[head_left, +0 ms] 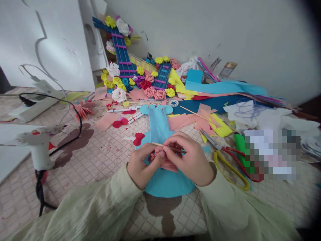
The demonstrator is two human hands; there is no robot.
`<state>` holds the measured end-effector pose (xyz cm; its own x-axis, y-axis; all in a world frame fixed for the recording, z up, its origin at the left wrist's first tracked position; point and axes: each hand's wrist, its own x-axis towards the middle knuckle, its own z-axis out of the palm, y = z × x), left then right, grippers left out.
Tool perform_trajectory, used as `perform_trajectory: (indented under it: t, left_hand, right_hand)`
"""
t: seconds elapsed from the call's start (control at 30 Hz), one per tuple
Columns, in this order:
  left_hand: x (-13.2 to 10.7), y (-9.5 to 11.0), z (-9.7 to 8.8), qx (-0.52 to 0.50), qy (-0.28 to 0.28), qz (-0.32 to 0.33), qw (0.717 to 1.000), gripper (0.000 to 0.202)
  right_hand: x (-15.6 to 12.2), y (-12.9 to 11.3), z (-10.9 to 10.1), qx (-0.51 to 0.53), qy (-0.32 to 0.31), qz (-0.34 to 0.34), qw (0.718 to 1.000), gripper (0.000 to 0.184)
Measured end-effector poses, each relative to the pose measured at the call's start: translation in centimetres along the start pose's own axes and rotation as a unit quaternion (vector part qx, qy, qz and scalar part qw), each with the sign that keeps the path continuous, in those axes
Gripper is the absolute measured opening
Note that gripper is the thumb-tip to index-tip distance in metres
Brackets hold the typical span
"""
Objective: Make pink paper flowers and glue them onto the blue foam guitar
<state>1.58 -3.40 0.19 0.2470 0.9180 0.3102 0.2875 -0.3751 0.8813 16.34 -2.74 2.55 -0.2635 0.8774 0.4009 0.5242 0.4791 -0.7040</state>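
My left hand (142,164) and my right hand (192,159) meet over a light-blue guitar-shaped piece (170,187) that lies on the table. A thin wooden stick (157,144) runs crosswise between them, pinched by my right thumb and fingers. Pink paper (169,165) sits under and around the stick, with its curled edge at my left fingertips. My left thumb and index finger are closed on that paper. Part of the paper and stick is hidden by my fingers. A red paper bow shape (139,138) rests beside the blue piece.
On the left stands a white glue gun (41,147) with a black cable, near a power strip (32,105). Scissors (225,149) with red and yellow handles lie right. Behind are dark-blue guitar models (122,55) with paper flowers, a tape roll (173,103) and pink paper scraps (184,121).
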Motion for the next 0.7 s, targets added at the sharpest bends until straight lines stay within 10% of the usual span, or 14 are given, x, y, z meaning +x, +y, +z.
perform_trajectory:
  t: [0.7]
  left_hand:
    - [0.41, -0.27, -0.17, -0.023, 0.050, -0.037, 0.998, 0.021]
  right_hand:
    - [0.04, 0.14, -0.23, 0.054, -0.050, 0.048, 0.996, 0.007]
